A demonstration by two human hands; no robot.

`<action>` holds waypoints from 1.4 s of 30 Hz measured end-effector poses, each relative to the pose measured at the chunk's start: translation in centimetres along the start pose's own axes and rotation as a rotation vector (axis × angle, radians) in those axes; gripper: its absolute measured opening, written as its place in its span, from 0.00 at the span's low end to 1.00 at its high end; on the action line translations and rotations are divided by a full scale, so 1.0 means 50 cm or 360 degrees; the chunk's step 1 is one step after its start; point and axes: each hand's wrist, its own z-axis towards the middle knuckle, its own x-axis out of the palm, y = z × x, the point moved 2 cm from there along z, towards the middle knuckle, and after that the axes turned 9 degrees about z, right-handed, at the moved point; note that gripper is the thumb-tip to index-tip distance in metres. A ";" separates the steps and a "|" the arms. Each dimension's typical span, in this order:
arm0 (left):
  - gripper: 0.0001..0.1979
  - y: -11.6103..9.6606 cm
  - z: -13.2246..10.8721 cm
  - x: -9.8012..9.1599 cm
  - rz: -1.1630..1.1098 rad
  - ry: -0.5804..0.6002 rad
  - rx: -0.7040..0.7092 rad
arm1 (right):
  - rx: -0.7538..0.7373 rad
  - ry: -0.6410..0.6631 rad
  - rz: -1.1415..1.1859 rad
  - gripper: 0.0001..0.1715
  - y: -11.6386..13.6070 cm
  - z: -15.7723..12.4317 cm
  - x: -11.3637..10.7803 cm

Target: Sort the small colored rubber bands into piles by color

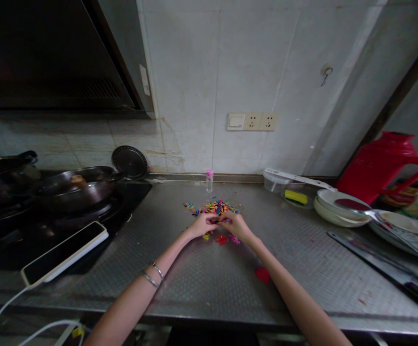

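Observation:
Both of my hands meet at the near edge of a loose pile of small multicoloured pieces (219, 206), too small to name surely, perhaps little hair ties or bands. My left hand (198, 227) has its fingers bent and pinched together. Facing it, my right hand (239, 227) is pinched too, fingertips almost touching the left ones. Whatever lies between the fingertips is too small to make out. Just below the hands are sorted little groups: a yellow one (206, 236), a red one (221, 240) and a purple-pink one (234, 239). Behind the pile stands a clear bottle with a pink cap (209, 180).
A phone on a white block (66, 252) lies at the left, near the stove and a pan (75, 190). At the right are a yellow sponge (296, 197), stacked bowls (338, 209), a long knife (371, 259) and a red thermos (382, 166). A red object (262, 275) lies by my right forearm.

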 end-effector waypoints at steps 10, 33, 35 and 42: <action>0.13 0.021 0.008 -0.024 0.0325 -0.0152 -0.0007 | -0.0019 -0.0059 0.0031 0.07 0.014 0.003 0.005; 0.14 0.023 0.006 -0.093 0.0560 -0.0429 -0.0078 | 0.0027 -0.0087 -0.0109 0.11 -0.035 -0.006 -0.011; 0.14 0.021 0.004 -0.102 0.0521 -0.0462 -0.0112 | 0.0027 -0.0076 -0.0112 0.11 -0.037 -0.007 -0.010; 0.13 0.015 -0.002 -0.137 0.0491 -0.0602 -0.0233 | -0.0060 0.0080 -0.0134 0.11 -0.014 0.012 0.012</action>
